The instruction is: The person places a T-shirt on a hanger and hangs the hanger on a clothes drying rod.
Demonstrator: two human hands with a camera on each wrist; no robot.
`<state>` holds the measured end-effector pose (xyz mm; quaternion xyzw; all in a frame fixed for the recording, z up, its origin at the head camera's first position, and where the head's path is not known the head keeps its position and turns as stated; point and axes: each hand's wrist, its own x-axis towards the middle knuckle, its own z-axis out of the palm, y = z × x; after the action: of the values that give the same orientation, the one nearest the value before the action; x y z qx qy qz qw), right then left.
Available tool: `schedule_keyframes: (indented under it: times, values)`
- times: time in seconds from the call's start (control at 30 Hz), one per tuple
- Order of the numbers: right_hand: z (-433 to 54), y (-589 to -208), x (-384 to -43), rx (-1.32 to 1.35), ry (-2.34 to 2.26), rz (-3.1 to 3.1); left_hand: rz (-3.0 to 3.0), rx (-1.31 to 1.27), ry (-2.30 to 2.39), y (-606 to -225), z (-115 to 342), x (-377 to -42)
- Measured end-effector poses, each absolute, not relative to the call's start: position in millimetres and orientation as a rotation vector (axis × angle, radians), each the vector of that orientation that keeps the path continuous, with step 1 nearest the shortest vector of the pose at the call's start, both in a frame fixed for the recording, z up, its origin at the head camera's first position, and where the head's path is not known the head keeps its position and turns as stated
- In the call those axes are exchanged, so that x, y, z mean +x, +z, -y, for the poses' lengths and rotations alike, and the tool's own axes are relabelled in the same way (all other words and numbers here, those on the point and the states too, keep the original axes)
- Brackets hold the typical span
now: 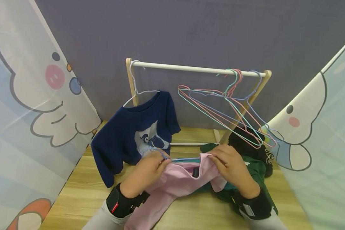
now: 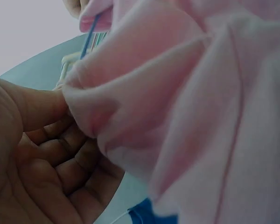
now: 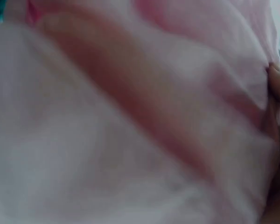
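A pink long-sleeved shirt [image 1: 178, 182] is held up in front of me by its neckline. My left hand [image 1: 152, 166] pinches one side of the neckline between thumb and fingers, as the left wrist view shows on the pink cloth [image 2: 130, 93]. My right hand [image 1: 231, 163] grips the other side, thumb on the fabric. A blue-violet hanger [image 1: 187, 158] runs across the neck opening between both hands, and its hook shows beyond the left hand. Part of the hanger is hidden inside the shirt. Pink cloth [image 3: 130, 116] fills most of the right wrist view.
A navy T-shirt [image 1: 126, 127] hangs on a white hanger at the left of the rack [image 1: 187, 67]. Several coloured hangers [image 1: 233, 92] hang at its right. Dark green clothing [image 1: 254, 172] and a black garment [image 1: 241, 140] lie on the wooden table [image 1: 74, 198].
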<state>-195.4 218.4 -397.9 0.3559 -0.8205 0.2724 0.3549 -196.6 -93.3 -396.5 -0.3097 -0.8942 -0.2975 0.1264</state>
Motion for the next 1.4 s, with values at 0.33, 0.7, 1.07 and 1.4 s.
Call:
schedule_keyframes:
  times: [0.33,0.7,1.07,1.4]
  values:
    - [-190,-417,-183,0.931,0.624,2.338,2.523,-0.971,-0.804,-399,78,-194]
    - [-197,-414,-178,0.774,0.602,2.356,2.483,-0.923,-0.899,-408,79,-195]
    - [-215,-403,-174,0.485,1.022,2.24,2.044,-0.72,-0.556,-426,85,-204]
    - [-217,-402,-168,0.384,1.076,2.254,1.942,-0.607,-0.661,-420,105,-211]
